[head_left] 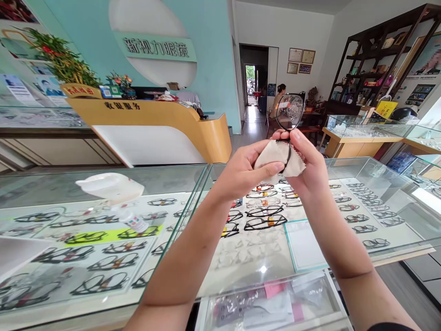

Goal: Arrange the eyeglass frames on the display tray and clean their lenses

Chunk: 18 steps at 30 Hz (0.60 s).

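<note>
Black glasses (290,111) held upright over glass counter (409,253). Left hand (245,168) fingers clamped on cloth (266,155) around lower half; right hand (313,162) pinches frame, likely for steadiness without smudges.

Arms (193,246) outstretched, left hand (245,172) curled, right hand (312,163) (seemingly) pinching

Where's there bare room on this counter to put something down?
The glass top looks free between the left forearm and the teal-edged board, and right of the right forearm; the displayed glasses appear to lie beneath it. Crowded: the left side, with a bottle and white item, and the drawer, filled with packets.
</note>
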{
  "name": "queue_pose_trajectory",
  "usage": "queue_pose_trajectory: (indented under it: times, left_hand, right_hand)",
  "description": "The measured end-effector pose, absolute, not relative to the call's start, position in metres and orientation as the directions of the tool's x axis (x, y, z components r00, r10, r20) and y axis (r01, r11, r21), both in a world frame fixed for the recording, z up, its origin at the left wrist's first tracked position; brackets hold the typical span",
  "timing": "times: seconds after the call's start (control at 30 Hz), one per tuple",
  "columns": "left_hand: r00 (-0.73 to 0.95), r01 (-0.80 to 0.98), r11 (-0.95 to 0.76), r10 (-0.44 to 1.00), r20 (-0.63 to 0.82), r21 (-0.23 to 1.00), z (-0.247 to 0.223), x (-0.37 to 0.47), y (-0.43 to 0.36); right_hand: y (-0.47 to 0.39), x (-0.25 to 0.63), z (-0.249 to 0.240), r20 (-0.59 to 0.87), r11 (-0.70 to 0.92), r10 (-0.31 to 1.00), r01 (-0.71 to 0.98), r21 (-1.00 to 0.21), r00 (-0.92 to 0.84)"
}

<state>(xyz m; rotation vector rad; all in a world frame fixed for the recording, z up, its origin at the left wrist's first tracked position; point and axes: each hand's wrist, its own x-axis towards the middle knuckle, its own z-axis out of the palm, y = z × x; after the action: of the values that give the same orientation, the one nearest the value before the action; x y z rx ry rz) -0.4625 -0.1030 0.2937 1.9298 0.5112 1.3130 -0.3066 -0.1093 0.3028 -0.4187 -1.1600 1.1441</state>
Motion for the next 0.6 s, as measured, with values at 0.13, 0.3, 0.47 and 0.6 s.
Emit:
queue_pose_trajectory:
  times: [0.13, 0.3, 0.47, 0.6]
  left_hand:
    - [0.305, -0.044, -0.622, 0.737, 0.604, 0.782, 0.2935, -0.4582, -0.1043]
    - [0.303, -0.089, -0.577, 0.761, 0.574, 0.812, 0.2979, -0.4592, -0.1074]
    - [0.409, -0.085, -0.512, 0.765, 0.498, 0.855, 0.2985, -0.4637, -0.106]
    - [0.439, -0.036, -0.517, 0.761, 0.479, 0.855, 0.2986, -0.4658, -0.1065]
  right_hand:
    - [-0.1078, -0.3056, 0.3031, 0.527, 0.466, 0.85, -0.452, -0.76, -0.01]
    - [-0.1079, -0.3051, 0.3026, 0.518, 0.456, 0.855, -0.461, -0.762, -0.01]
    - [-0.1073, -0.3077, 0.2992, 0.501, 0.441, 0.865, -0.442, -0.781, -0.021]
    - [-0.1073, -0.3085, 0.2976, 0.521, 0.45, 0.853, -0.469, -0.76, -0.025]
